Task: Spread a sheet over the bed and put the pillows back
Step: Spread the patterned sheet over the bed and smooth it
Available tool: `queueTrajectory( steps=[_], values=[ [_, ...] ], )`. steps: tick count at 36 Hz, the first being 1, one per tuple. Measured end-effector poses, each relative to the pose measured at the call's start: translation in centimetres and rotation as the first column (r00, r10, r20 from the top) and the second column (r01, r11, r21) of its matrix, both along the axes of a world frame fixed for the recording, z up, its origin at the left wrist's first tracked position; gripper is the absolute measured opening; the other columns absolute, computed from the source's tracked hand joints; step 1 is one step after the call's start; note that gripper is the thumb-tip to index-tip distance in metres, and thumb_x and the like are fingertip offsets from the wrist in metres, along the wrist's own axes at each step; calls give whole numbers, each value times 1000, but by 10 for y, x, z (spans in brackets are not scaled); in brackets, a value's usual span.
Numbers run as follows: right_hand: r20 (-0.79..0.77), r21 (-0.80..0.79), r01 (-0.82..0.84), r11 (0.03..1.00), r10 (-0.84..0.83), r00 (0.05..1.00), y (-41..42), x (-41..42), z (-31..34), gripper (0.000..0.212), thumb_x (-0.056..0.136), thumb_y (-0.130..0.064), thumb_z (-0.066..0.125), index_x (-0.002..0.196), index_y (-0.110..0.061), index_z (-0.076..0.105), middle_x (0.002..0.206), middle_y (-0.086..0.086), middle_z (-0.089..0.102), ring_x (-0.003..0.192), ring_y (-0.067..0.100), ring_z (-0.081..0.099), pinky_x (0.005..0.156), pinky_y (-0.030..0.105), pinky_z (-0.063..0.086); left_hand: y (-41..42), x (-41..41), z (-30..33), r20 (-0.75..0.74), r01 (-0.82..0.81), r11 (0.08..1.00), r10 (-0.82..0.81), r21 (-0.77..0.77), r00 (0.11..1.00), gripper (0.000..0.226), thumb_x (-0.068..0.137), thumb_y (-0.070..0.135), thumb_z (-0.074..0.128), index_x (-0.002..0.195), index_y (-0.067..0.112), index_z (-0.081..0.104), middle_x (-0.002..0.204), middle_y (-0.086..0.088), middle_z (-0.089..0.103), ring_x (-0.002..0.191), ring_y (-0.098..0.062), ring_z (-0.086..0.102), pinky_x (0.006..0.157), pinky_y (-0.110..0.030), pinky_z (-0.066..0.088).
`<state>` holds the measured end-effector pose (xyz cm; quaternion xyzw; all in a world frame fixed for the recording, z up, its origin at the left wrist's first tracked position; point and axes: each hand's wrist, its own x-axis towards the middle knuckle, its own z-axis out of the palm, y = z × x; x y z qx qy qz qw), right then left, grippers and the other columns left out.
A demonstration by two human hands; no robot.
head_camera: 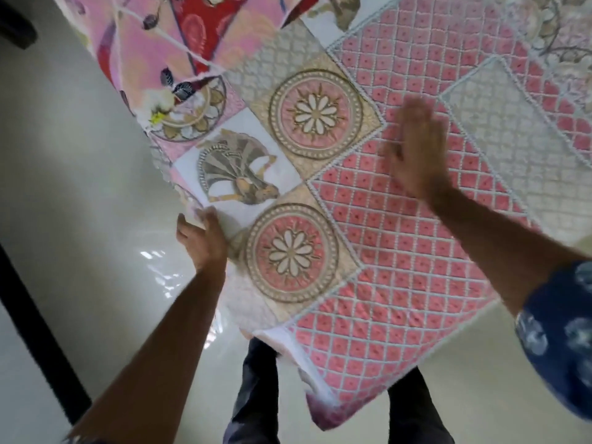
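Observation:
A pink patterned sheet (378,200) with a diamond grid, round flower medallions and a peacock panel covers the bed and hangs over its near corner. My right hand (413,149) lies flat and open on the pink grid, fingers pointing away, blurred by motion. At the sheet's left edge, beside the peacock panel, my left hand (201,238) has its fingers curled at the cloth; whether it pinches the cloth is unclear. A second floral cloth in pink and red (179,36) lies at the far left of the bed. No pillow is in view.
Glossy pale floor tiles (73,193) run along the bed's left side and in front of it. A dark strip (38,334) crosses the floor at the lower left. My legs in dark trousers (256,389) stand at the bed's near corner.

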<state>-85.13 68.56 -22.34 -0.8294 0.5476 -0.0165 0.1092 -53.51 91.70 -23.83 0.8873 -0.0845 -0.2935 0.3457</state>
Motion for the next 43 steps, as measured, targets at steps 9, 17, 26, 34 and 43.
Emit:
queueTrajectory(
  steps=[9,17,26,34,43],
  values=[
    [-137,39,266,963,-259,956,11,84,-5,89,98,-69,13,162,-7,4,170,16,2,156,38,1,123,63,4,7,79,-17,-493,-102,970,-20,-219,870,31,92,43,70,77,21,56,67,6,61,63,-9,60,63,-27,52],
    [-195,88,-191,978,205,959,133,183,0,87,99,-71,22,163,-15,2,170,16,-6,156,36,-6,122,64,8,21,121,-16,-290,-155,866,13,-475,957,36,91,-4,67,73,16,43,60,18,53,58,2,50,58,-16,45],
    [-252,338,-780,526,850,463,238,239,-64,84,100,-68,11,160,-11,2,168,16,-5,158,24,-4,123,63,3,18,143,-27,-459,67,986,-130,-150,879,26,96,34,63,94,9,59,91,-7,69,85,-28,66,71,-39,52],
    [345,-62,-490,869,480,807,105,221,10,56,95,-26,59,148,-22,42,163,9,30,150,28,31,121,60,20,-50,180,-3,-386,-42,973,-50,-227,921,21,106,34,47,120,19,46,112,1,62,92,-13,65,71,-31,51],
    [37,-14,180,984,-180,983,-74,185,-5,70,99,-42,42,158,-9,23,167,12,20,155,31,17,125,56,10,-124,221,9,222,475,862,-435,-177,872,33,90,43,69,98,18,50,103,-2,48,97,-26,56,87,-51,51]
  ],
)
